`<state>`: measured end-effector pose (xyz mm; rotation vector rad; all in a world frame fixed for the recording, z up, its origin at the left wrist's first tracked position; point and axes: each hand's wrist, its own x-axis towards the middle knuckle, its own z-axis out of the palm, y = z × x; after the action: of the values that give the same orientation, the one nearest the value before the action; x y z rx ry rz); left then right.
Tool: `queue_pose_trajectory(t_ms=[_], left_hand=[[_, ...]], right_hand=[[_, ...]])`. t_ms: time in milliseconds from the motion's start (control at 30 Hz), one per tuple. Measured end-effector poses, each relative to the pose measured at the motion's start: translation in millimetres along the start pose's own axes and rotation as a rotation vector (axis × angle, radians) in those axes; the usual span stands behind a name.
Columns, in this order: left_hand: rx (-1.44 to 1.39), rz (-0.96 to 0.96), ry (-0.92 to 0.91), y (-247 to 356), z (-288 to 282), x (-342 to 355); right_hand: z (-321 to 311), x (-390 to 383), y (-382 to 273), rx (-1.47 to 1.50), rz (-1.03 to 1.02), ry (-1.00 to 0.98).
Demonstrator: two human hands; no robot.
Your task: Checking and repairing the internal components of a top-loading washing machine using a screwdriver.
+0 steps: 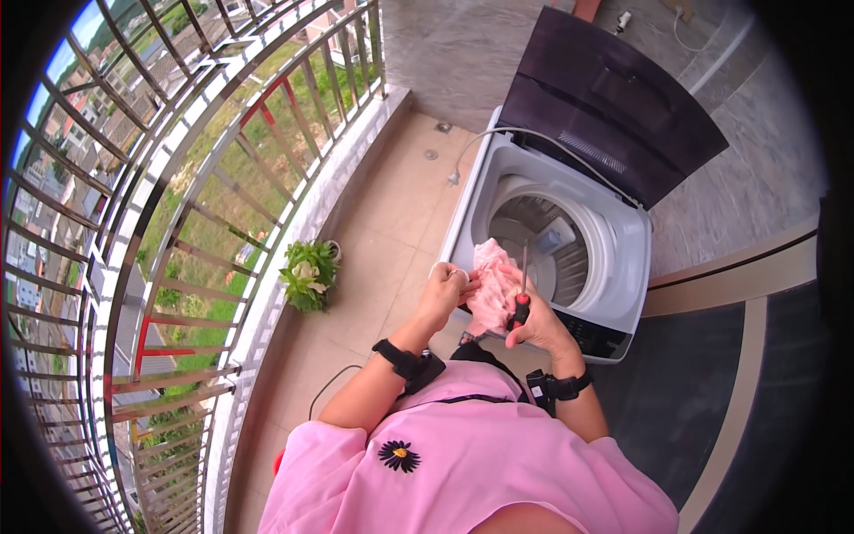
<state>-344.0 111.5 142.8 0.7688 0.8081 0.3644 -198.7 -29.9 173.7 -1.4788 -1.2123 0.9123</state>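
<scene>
Balcony: pink cloth between left hand, pinching it, and right hand, gripping screwdriver.

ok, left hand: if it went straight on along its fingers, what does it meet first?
The bunched pink cloth, right at the fingertips of the left hand. Past that, probably the right hand with the screwdriver, though depth is hard to judge from one view.

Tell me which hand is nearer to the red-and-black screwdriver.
Right. The right hand holds the screwdriver; the left hand is off to its left, at the pink cloth's left edge.
</scene>
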Motion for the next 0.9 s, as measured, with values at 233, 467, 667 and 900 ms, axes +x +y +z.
queue_pose_trajectory(t_ms=[233,467,667,900], left_hand=[[0.013,-0.020,-0.071,4,-8,11],[-0.342,0.106,-0.219,22,-15,12],[-0.362,0.075,-0.172,12,-19,22],[0.170,0.062,-0.141,17,-4,9]], right_hand=[[5,46,24,-0.450,0.288,0.610],[-7,55,30,0.068,0.096,0.424],[11,52,-18,-0.029,-0.068,0.315],[21,47,-16,0.155,0.014,0.310]])
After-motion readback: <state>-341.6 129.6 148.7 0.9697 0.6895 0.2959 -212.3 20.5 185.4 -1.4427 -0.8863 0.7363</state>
